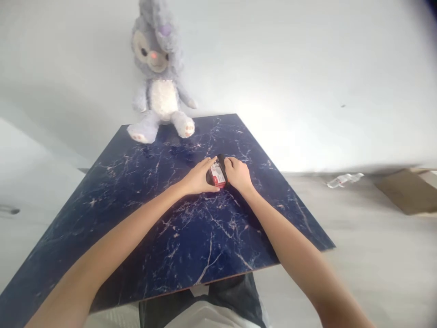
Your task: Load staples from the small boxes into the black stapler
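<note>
Both hands meet over the middle of the blue marbled table. My left hand (200,177) is closed around a small red-and-white labelled pack (217,175), thumb at its near end and fingers at its far end. A dark object (221,160), perhaps a black case or pouch, lies along the pack's right side and shows a little under it. My right hand (238,173) has its fingers curled on the dark object's right edge. Whether the pack sits inside the dark object, I cannot tell.
A grey plush toy (164,98) with a white belly sits at the far edge of the table (191,255), against the white wall. On the floor to the right lie a clear plastic bottle (344,180) and a brown cardboard box (403,191).
</note>
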{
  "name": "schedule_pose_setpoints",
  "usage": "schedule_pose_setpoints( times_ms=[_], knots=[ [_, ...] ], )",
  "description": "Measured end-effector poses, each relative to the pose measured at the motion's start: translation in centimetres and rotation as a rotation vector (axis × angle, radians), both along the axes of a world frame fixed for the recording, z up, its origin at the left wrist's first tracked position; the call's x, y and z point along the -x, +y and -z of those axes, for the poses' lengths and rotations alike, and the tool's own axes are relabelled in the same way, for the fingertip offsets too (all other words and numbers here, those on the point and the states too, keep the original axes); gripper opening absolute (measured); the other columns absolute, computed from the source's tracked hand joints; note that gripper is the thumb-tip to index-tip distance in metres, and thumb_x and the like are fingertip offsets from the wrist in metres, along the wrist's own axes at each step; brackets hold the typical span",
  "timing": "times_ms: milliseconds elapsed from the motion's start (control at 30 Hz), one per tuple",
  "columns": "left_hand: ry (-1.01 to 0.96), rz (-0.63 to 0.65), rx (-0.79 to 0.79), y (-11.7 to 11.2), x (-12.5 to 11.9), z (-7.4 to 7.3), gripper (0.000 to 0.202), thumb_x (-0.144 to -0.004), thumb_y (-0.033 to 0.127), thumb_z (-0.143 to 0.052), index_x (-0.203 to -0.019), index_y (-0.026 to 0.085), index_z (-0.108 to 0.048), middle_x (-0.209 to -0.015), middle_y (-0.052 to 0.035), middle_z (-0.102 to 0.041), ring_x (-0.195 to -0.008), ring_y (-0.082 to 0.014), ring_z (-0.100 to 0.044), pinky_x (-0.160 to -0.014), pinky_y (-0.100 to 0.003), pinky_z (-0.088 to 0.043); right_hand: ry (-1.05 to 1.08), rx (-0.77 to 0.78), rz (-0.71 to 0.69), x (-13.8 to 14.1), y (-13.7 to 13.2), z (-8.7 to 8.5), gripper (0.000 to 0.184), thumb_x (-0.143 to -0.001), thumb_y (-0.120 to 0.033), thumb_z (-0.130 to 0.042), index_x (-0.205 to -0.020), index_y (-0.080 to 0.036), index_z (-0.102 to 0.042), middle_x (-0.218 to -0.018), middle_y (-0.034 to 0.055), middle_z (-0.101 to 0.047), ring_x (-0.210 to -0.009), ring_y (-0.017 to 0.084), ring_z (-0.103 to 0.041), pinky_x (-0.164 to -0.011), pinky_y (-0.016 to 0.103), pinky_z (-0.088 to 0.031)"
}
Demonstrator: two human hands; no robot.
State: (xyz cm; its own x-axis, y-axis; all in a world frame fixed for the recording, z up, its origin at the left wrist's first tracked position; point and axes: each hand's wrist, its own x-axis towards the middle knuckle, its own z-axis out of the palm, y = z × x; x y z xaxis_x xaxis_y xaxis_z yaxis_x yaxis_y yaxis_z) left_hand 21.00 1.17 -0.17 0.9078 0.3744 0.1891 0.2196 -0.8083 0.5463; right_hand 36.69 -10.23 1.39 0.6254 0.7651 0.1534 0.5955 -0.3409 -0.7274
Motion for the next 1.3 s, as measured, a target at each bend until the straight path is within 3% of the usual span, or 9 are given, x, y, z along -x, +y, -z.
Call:
schedule_pose_setpoints(
  times_ms=[133,267,433,533,633,833,967,1133,1300],
  knots=[
    [0.026,0.049,0.018,0.4,-8.2,-0.4,0.123,-0.063,0.050,-0.088,-0.162,0.023,-0.021,-0.166,-0.0163,-0.026,-0.154,-0.0366,-0.022,-0.124,-0.050,-0.025,0.043,-0.044,0.179,-5.9,-0.2,0.4,0.042,-0.100,-0.042,-0.038,-0.099,-0.019,-0.074,-0.107,0.0119,-0.076,-0.103,0.027,-0.068,-0.089,0.034,-0.045],
    [0.114,0.069,0.041,0.5,-11.7,-0.8,0.128,-0.061,0.053,-0.089,-0.163,0.028,-0.015,-0.171,-0.0169,-0.005,-0.152,-0.0421,-0.024,-0.121,-0.054,-0.028,0.110,-0.120,0.273,-9.1,-0.7,1.1,0.043,-0.097,-0.049,-0.043,-0.104,-0.019,-0.073,-0.105,0.0085,-0.076,-0.097,0.024,-0.068,-0.086,0.031,-0.047],
    [0.057,0.074,0.060,0.2,-9.2,0.5,0.129,-0.068,0.062,-0.082,-0.164,0.032,-0.002,-0.168,-0.0113,0.024,-0.156,-0.0424,-0.002,-0.123,-0.058,-0.024,0.118,-0.236,0.354,-8.4,-0.3,1.1,0.035,-0.094,-0.046,-0.050,-0.110,-0.018,-0.065,-0.104,0.0092,-0.073,-0.096,0.023,-0.065,-0.087,0.034,-0.046],
    [-0.001,0.031,-0.035,-0.3,-6.7,1.2,0.111,-0.082,0.062,-0.071,-0.164,0.030,-0.005,-0.171,-0.0121,0.011,-0.157,-0.0403,0.003,-0.123,-0.062,-0.019,-0.057,-0.404,0.417,-6.8,-0.5,0.3,0.023,-0.094,-0.038,-0.050,-0.105,-0.019,-0.059,-0.099,0.0088,-0.067,-0.098,0.024,-0.058,-0.092,0.038,-0.043],
    [-0.118,-0.031,-0.144,-0.7,-4.8,1.3,0.079,-0.095,0.048,-0.059,-0.161,0.025,-0.021,-0.168,-0.0147,-0.019,-0.156,-0.0338,-0.018,-0.124,-0.057,-0.022,-0.260,-0.557,0.337,-4.3,-0.7,-0.4,0.011,-0.095,-0.030,-0.049,-0.093,-0.022,-0.055,-0.087,0.0051,-0.061,-0.090,0.023,-0.054,-0.089,0.039,-0.043],
    [-0.313,-0.092,-0.233,-1.4,-2.2,0.8,0.044,-0.090,0.015,-0.057,-0.133,0.019,-0.054,-0.135,-0.0122,-0.060,-0.128,-0.0269,-0.056,-0.111,-0.045,-0.046,-0.326,-0.453,-0.312,2.1,-0.5,0.5,0.020,-0.093,-0.018,-0.048,-0.109,-0.021,-0.059,-0.102,0.0073,-0.064,-0.093,0.021,-0.061,-0.086,0.034,-0.049],
    [-0.313,-0.218,-0.219,-1.6,-0.8,0.7,0.042,-0.089,0.010,-0.055,-0.130,0.020,-0.055,-0.127,-0.0111,-0.063,-0.119,-0.0273,-0.061,-0.103,-0.045,-0.051,-0.229,-0.367,-0.335,3.2,0.0,1.5,0.036,-0.092,-0.019,-0.051,-0.127,-0.022,-0.055,-0.115,0.0088,-0.064,-0.097,0.022,-0.064,-0.090,0.036,-0.051],
    [-0.269,-0.205,-0.201,-1.8,0.7,0.7,0.046,-0.094,0.018,-0.056,-0.139,0.023,-0.048,-0.132,-0.0097,-0.062,-0.122,-0.0276,-0.060,-0.104,-0.046,-0.050,-0.102,-0.316,-0.186,0.6,0.5,2.3,0.019,-0.092,-0.023,-0.055,-0.109,-0.020,-0.062,-0.102,0.0073,-0.068,-0.088,0.021,-0.066,-0.083,0.035,-0.053],
    [-0.218,-0.130,-0.259,-2.3,0.9,0.4,0.043,-0.095,0.017,-0.055,-0.137,0.022,-0.050,-0.129,-0.0094,-0.063,-0.119,-0.0283,-0.059,-0.103,-0.047,-0.049,-0.153,-0.295,-0.339,0.4,0.6,2.5,0.009,-0.091,-0.020,-0.054,-0.095,-0.022,-0.062,-0.089,0.0029,-0.067,-0.082,0.019,-0.063,-0.077,0.031,-0.049]
  ],
)
